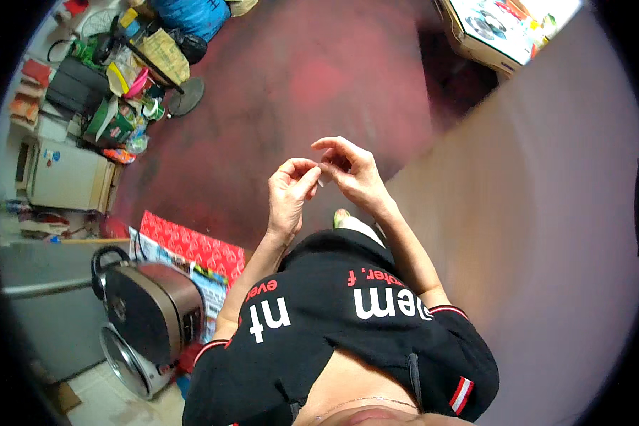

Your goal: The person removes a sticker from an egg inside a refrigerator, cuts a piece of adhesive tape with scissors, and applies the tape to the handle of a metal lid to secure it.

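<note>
I am standing and looking straight down my own front, with both hands raised together in front of my black shirt (334, 312), above the dark red floor (277, 85). My left hand (290, 193) is curled, its thumb and forefinger closed on one end of a small pale strip (321, 175), something thin and light that I cannot make out any better than that. My right hand (351, 170) meets it from the other side, its fingertips (331, 165) pinching the same strip while the remaining fingers arch up and away, which seems to keep them out of my line of sight. I judge that I hold it in the air between both hands because it is too small to work on with one hand alone. The strip sits right where the two pinches meet, clear of the floor and of everything else. Beside my left leg, near the lower left, stands a dark rice cooker (149, 305) with its lid up, next to a red patterned box (192, 245). Far off at the top left corner of the floor there is a heap of household clutter (121, 85), and a printed carton (493, 28) lies at the top right.
</note>
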